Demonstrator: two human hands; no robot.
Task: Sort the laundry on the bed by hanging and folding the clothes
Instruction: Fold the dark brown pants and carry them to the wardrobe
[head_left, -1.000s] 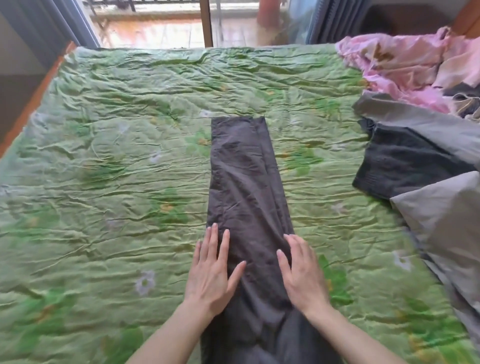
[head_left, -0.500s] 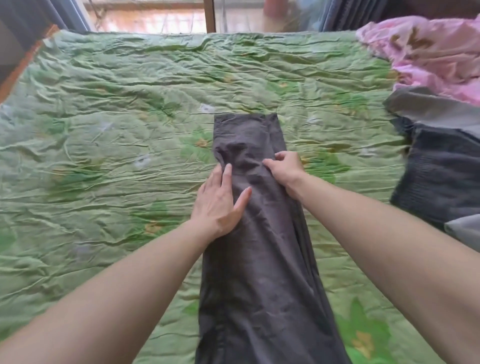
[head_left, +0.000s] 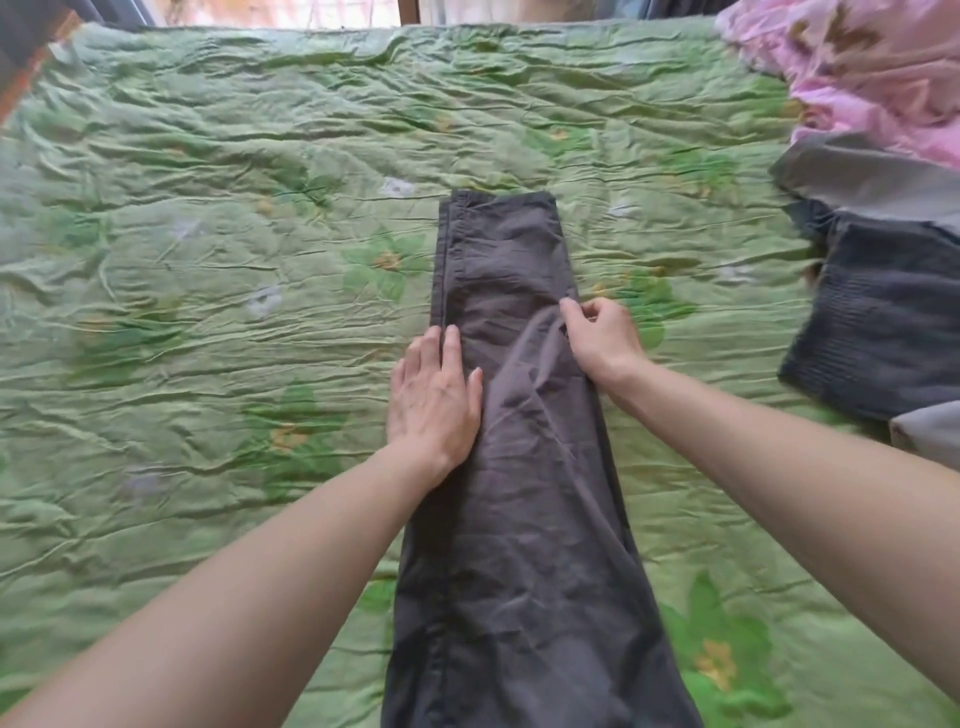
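Left hand: left hand (head_left: 434, 397) lay flat, fingers straight, pressing the left edge of the dark trousers (head_left: 511, 467), holding nothing.
Right hand: right hand (head_left: 602, 338) had its fingers curled in and pinched the trousers' right edge, just across from the left hand.
Trousers: folded lengthwise into a long narrow strip, they lay down the middle of the green floral bedspread (head_left: 208, 260), hem end at the far side, near end running out of view below.
Handling: thin, soft woven cloth, light by the look of it, and it creased wherever it was touched; likely to slide a little on that smooth bedspread, so one palm down as an anchor made sense.
Where to grip: judged best at the two long edges, or at the far hem with both hands, to carry it back over in a fold.
Right of the trousers: dark knitted garment (head_left: 883, 322), grey clothes (head_left: 862, 176) and a pink floral cloth (head_left: 857, 78), heaped and unsorted.
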